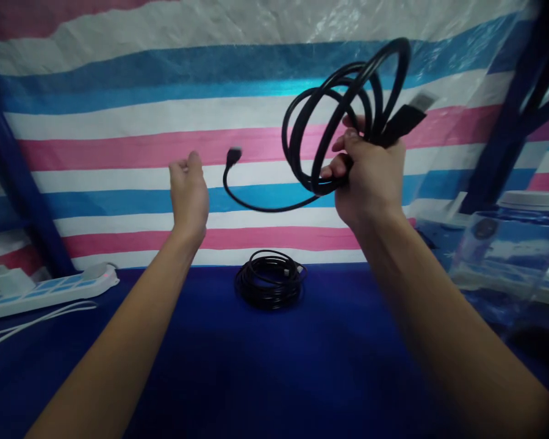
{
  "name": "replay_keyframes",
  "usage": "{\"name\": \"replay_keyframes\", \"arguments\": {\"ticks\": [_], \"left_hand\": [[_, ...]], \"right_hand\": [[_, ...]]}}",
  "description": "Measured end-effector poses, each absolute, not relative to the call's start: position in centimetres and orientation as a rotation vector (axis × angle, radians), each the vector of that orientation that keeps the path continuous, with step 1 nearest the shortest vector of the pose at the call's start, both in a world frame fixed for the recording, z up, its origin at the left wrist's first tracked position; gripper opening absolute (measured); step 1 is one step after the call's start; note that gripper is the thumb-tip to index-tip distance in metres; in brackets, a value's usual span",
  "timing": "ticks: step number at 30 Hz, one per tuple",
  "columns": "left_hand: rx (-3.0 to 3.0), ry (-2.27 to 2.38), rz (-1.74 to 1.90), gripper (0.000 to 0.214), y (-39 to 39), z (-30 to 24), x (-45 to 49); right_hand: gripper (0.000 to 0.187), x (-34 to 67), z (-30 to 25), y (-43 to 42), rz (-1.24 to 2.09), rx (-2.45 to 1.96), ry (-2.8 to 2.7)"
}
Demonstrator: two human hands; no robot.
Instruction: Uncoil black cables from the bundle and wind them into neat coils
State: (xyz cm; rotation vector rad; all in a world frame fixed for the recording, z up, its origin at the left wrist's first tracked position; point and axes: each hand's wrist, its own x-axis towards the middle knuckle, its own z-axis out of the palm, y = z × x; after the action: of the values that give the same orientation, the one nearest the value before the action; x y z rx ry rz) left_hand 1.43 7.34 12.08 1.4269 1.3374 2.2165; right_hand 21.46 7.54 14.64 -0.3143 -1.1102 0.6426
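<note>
My right hand [370,167] is closed around a loosely coiled black cable [297,143], holding it up above the table. One thick plug [402,122] with a flat metal tip sticks out to the right of that hand; its tip is blurred. The cable's other plug [233,156] dangles free on a curved length to the left. My left hand [188,192] is raised beside this loose end, apart from it, with fingers curled in and nothing visible in them. Below, a second black cable coil [269,283] lies on the blue table [265,366].
A white power strip [64,289] with a plugged-in adapter and white cords [50,314] lies at the left. On the right stands a clear plastic container [507,256] with a white lid. Striped sheeting [132,146] hangs behind, between dark blue posts [22,177].
</note>
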Motion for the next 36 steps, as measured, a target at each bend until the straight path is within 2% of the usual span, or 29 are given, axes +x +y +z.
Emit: {"name": "replay_keyframes", "arguments": {"ticks": [4,7,9,12,14,19,24,29,33,36], "left_hand": [[1.378,0.836,1.568,0.065,7.0,11.5,4.1],[1.536,0.722,1.523,0.065,5.3,11.7,7.1],[1.542,0.75,1.535,0.061,4.2,12.0,8.2],[1.48,0.723,1.468,0.051,3.3,12.5,8.2],[1.451,0.704,1.367,0.044,3.1,12.8,7.6],[1.393,0.806,1.09,0.046,3.1,13.1,6.3],[1.38,0.819,1.001,0.046,3.8,12.7,6.2],[1.466,0.512,1.179,0.052,3.6,12.1,6.9],[1.557,0.257,1.14,0.039,2.0,12.5,7.7],[1.578,0.377,1.228,0.048,0.9,13.2,7.9]], "right_hand": [[0.014,21.1,13.9,8.6,0.711,-0.402,-1.093],[0.017,20.4,12.7,9.3,0.373,-0.61,-1.302],[0.03,20.1,12.0,9.4,0.03,-0.697,-1.5],[0.066,20.0,11.5,8.9,-0.314,-0.734,-1.709],[0.075,20.1,11.5,8.5,-0.454,-0.772,-1.779],[0.044,20.4,12.0,7.7,-0.789,-0.719,-1.85],[0.037,21.0,12.3,7.8,-0.56,-0.642,-2.151],[0.026,21.1,12.8,8.0,-0.457,-0.864,-1.797],[0.016,21.5,13.9,7.1,-0.071,-0.746,-1.699],[0.017,22.0,14.5,6.2,0.153,-0.619,-1.75]]}}
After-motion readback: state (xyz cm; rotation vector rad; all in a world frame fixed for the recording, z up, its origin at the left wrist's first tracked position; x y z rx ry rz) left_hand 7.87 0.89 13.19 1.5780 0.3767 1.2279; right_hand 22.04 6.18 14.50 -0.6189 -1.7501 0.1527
